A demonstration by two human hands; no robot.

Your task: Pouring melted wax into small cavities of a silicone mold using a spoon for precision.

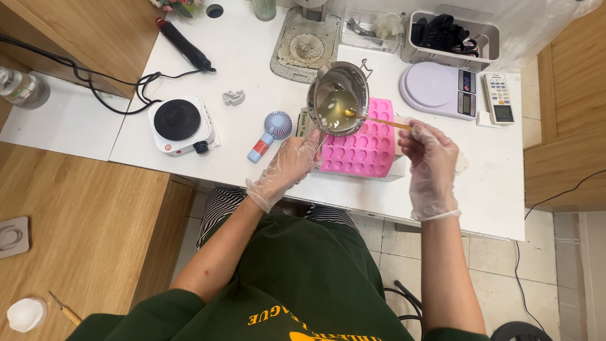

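i'm tilting the steel melting pot (338,98) over the pink mould (365,146), left hand (287,165) gripping its handle, right hand (429,155) pinching the wooden stick (385,121) stirring in it; next i'm judging the pour needs a slow, steady tip into the mould's cavities

Clear, crinkled plastic gloves cover the left hand (287,167) and right hand (431,165); forearms bare, dark green top with yellow lettering, striped trousers.

A white table (252,63) is occupied by a hotplate (180,123), pink mould (369,148), kitchen scale (439,88), handheld fan (270,134) and remote control (499,98).
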